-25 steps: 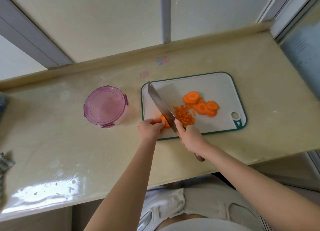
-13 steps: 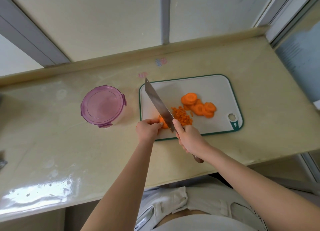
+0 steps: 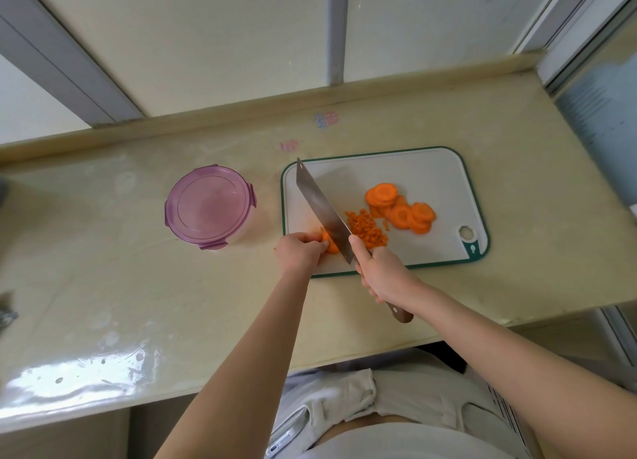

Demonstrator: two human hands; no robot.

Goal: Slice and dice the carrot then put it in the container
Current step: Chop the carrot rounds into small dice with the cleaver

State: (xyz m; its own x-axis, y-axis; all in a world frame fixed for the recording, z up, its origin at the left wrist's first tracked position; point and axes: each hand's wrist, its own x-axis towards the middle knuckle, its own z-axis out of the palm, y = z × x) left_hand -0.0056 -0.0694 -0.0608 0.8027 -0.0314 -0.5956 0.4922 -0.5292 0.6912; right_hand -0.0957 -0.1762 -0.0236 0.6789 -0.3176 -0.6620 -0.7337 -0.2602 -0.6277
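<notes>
On the white, green-rimmed cutting board (image 3: 431,172) lie a pile of round carrot slices (image 3: 401,212) and a heap of small diced carrot (image 3: 367,231). My left hand (image 3: 300,253) pinches a few carrot pieces (image 3: 329,243) at the board's near left corner. My right hand (image 3: 381,274) grips the wooden handle of a wide cleaver (image 3: 322,208), forefinger along the blade. The blade runs diagonally across the board, right beside the held pieces. A round container with a shut purple lid (image 3: 210,207) stands left of the board.
The beige counter (image 3: 138,286) ends in a raised back ledge and a wall on the right. One tiny carrot scrap (image 3: 275,248) lies on the counter by my left hand. A grey object (image 3: 7,312) shows at the far left edge.
The cleaver's blade rises and drops a little next to the pieces my left hand holds. Both hands stay in the same place on the board; the view shifts slightly.
</notes>
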